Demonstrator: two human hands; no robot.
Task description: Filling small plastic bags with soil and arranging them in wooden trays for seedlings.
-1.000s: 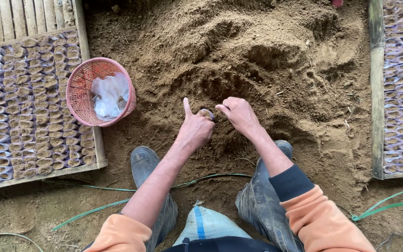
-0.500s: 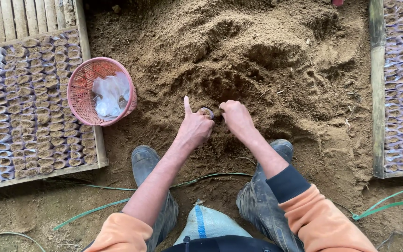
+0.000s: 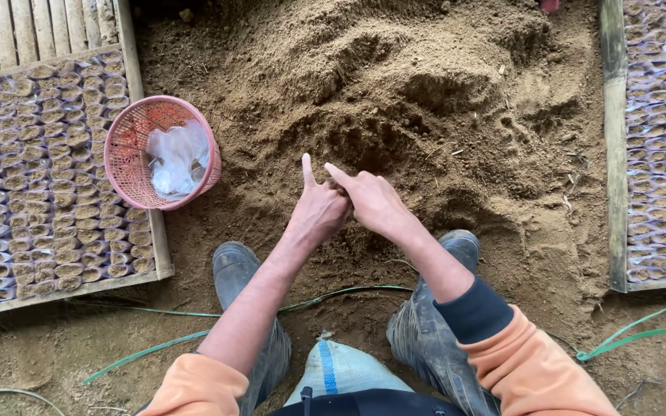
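Note:
My left hand (image 3: 316,214) and my right hand (image 3: 377,202) meet just above a big heap of loose brown soil (image 3: 425,100). The left hand is curled, with its index finger sticking straight up. My right hand's index finger reaches across onto the left hand's fingers. The hands now cover the small soil-filled bag seen between them earlier. Both forearms come out of orange sleeves, the right one with a dark cuff.
A pink mesh basket (image 3: 129,166) holding clear plastic bags stands left of the hands. Trays of packed small soil bags lie at left (image 3: 40,200) and right (image 3: 660,154). My muddy boots (image 3: 233,270) flank a white sack (image 3: 341,370). Green straps lie on the ground.
My right hand has slid left and closed onto the left hand. The small bag visible between the fingers a second ago is now covered.

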